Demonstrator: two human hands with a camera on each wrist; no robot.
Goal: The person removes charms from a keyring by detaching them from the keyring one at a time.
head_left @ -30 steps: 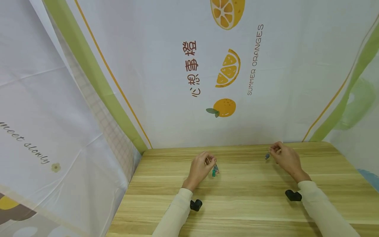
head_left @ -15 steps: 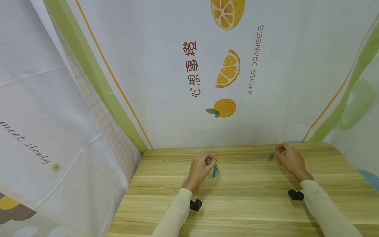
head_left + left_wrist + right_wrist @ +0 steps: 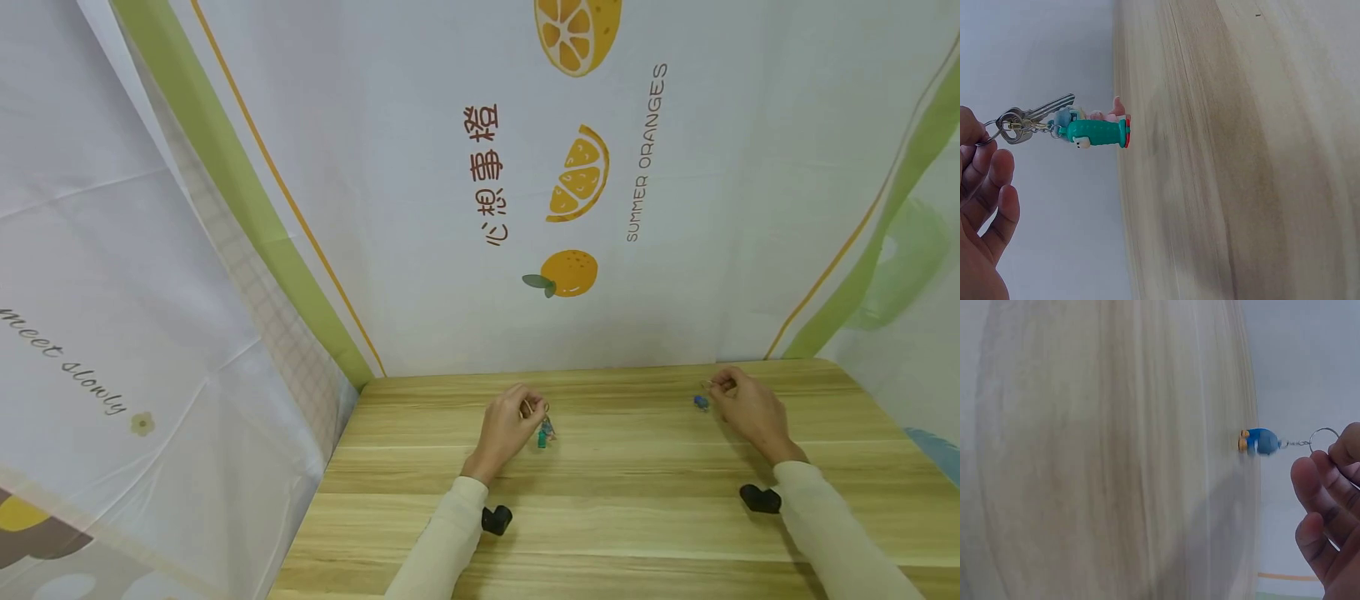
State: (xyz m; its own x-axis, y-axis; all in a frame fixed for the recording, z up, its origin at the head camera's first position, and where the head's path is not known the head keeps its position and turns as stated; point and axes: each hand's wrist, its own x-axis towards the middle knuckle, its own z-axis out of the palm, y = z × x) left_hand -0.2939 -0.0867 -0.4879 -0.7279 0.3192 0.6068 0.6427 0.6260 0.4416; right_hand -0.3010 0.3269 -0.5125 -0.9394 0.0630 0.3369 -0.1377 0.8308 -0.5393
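Tabletop (image 3: 615, 517); left hand (image 3: 508, 429), right hand (image 3: 752, 412), each with pinched keychain (image 3: 1264, 442)

Head view: mod. bright, soft, even light, prob. from above; faint fuzzy shadows on the bench (image 3: 615, 533) below left hand (image 3: 504, 429) & right hand (image 3: 752, 415). Cloth (image 3: 420, 292) greyish white, lettering (image 3: 647, 154) pretty sharp, wide-angle stretch toward the edges. L wrist view: cool cast, cloth bluish grey, left hand partly in shade, green toy (image 3: 1094, 132) fairly clear, key (image 3: 1052, 107) a dull grey shine, bench grain soft, darker patches across it. R wrist view: dimmer, hazier; blue toy (image 3: 1263, 442) smeared, right hand dark in parts, broad soft-edged shadow lower R on bench, grain bowed by lens distortion.
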